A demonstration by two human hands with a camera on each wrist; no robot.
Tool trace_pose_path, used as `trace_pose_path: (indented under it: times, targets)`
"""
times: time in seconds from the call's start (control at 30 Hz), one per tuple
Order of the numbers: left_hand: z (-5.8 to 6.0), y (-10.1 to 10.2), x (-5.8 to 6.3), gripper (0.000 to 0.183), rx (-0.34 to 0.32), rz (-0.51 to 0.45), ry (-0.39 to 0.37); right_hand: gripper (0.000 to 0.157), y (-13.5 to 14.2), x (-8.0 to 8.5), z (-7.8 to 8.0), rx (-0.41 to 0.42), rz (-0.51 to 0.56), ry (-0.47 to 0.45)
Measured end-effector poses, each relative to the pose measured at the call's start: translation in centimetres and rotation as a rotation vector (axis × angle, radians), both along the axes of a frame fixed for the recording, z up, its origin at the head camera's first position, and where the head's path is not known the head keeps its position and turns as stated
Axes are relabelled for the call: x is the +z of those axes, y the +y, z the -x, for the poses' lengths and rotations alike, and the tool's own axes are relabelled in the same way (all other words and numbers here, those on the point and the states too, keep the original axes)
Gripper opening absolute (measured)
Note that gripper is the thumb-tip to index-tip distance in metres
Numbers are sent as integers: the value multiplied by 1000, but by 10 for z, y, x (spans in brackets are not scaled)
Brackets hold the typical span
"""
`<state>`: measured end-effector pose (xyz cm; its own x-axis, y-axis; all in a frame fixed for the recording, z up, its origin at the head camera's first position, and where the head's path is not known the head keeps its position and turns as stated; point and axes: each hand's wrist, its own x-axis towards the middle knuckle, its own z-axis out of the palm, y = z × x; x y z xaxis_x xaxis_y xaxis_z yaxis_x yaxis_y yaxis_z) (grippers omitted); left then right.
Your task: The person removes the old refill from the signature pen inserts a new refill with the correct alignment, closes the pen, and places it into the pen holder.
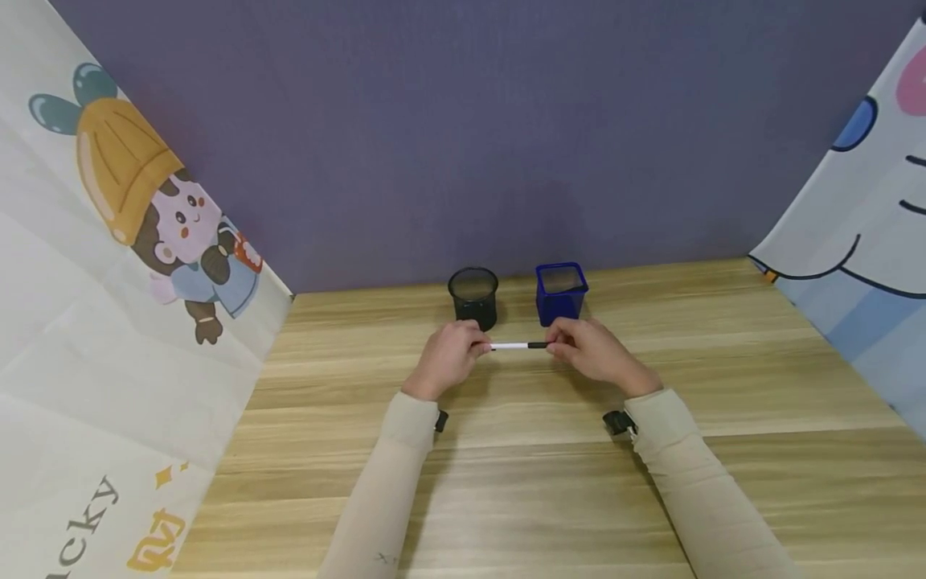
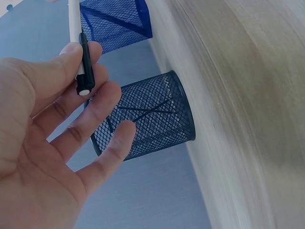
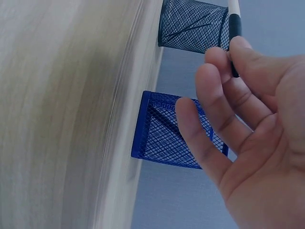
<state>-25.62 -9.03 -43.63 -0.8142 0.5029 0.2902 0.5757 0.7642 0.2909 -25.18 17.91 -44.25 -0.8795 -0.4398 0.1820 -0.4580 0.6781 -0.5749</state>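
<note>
A white pen [image 1: 510, 346] with black ends is held level between both hands, just in front of two mesh pen holders. My left hand [image 1: 452, 354] pinches its clip end between thumb and index finger, the other fingers spread loosely. At the opposite end, my right hand [image 1: 589, 350] pinches the black grip section [image 3: 235, 28] near the tip. Behind the left hand stands the round black mesh pen holder [image 2: 147, 114]. The square blue mesh pen holder [image 3: 167, 136] is close behind the right hand. Dark slender shapes show through the mesh of both holders.
The wooden table [image 1: 521, 490] stretches out in front of both holders. A purple-grey panel [image 1: 506, 137] rises right behind them. White cloths with cartoon prints hang along the left [image 1: 87, 338] and right sides.
</note>
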Motion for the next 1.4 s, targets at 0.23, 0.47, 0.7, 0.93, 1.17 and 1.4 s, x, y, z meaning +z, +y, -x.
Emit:
trace_pose_path:
  times: [0.23, 0.47, 0.7, 0.93, 1.17, 1.4]
  targets:
    - [-1, 0, 2, 14, -11, -17, -5, 6, -1, 0, 1, -1, -12, 35]
    - [-1, 0, 2, 13, -7, -13, -6, 7, -2, 1, 1, -10, -18, 39]
    - [-1, 0, 3, 14, -13, -29, -17, 10, -3, 0, 0, -18, -19, 0]
    - [-2, -1, 5, 14, -8, -23, -16, 28, -1, 0, 0, 17, -28, -9]
    - [-3, -1, 5, 15, -20, -34, -25, 35, -1, -2, 1, 22, -28, -43]
    - [-3, -1, 5, 15, -26, -45, -38, 33, -1, -2, 1, 45, -39, -20]
